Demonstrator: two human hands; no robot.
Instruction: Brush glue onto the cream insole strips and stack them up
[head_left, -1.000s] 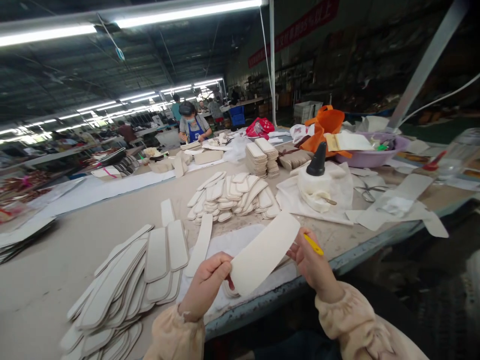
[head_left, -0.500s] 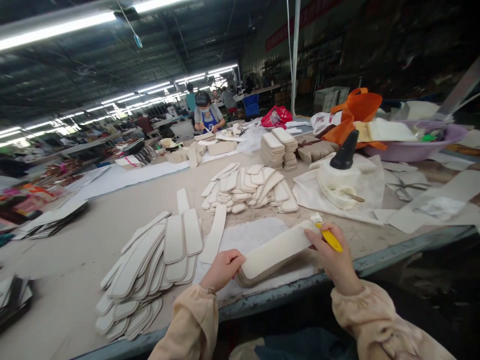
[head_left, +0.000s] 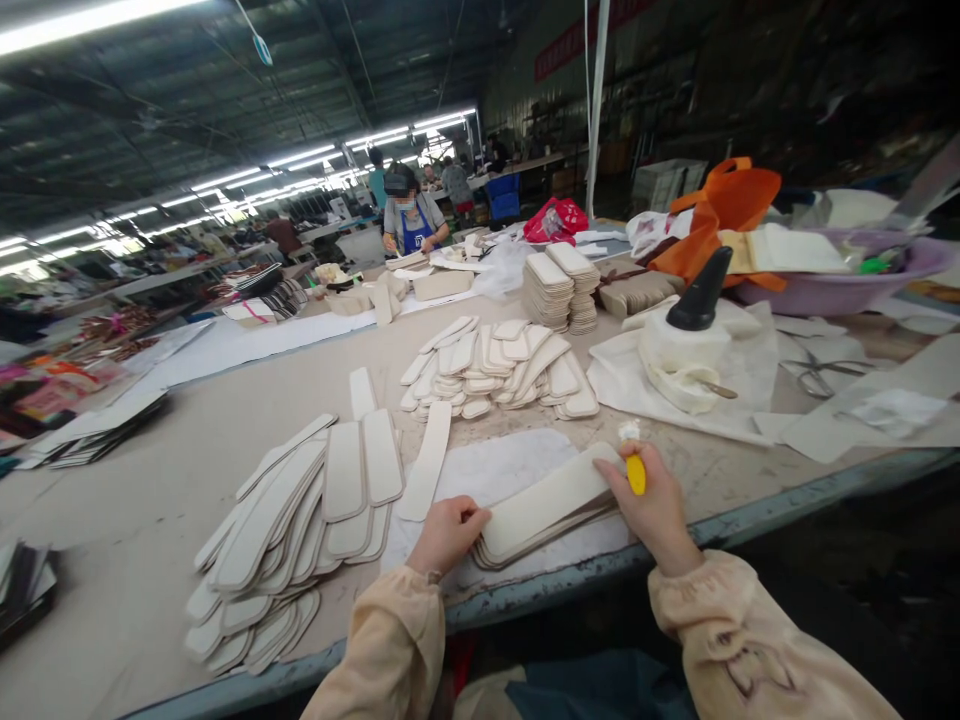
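A long off-white strip [head_left: 551, 495] with rounded corners lies on top of a small stack of matching strips, near the table's front edge. Its near left end is pinched between the thumb and fingers of my left hand [head_left: 448, 533]. At the far right end, my right hand [head_left: 652, 500] has its thumb and fingertips on the strip's edge. That same hand grips a yellow-handled brush [head_left: 636, 474] with a whitish tip pointing away from me. White sheeting [head_left: 517, 460] lies beneath the stack, and a single loose strip [head_left: 429, 465] rests beside it on the left.
Fanned strips [head_left: 277, 520] cover the table at left, with a heap of shorter pieces [head_left: 487, 365] behind. A white container with a black cone [head_left: 697, 295] stands at right, near scissors [head_left: 817, 375] and a purple basin [head_left: 847, 290]. A co-worker [head_left: 412, 220] sits across the table.
The strip, held up and tilted between both hands a second ago, now lies on the stack. Both hands have lowered with it, and the camera view has shifted slightly.
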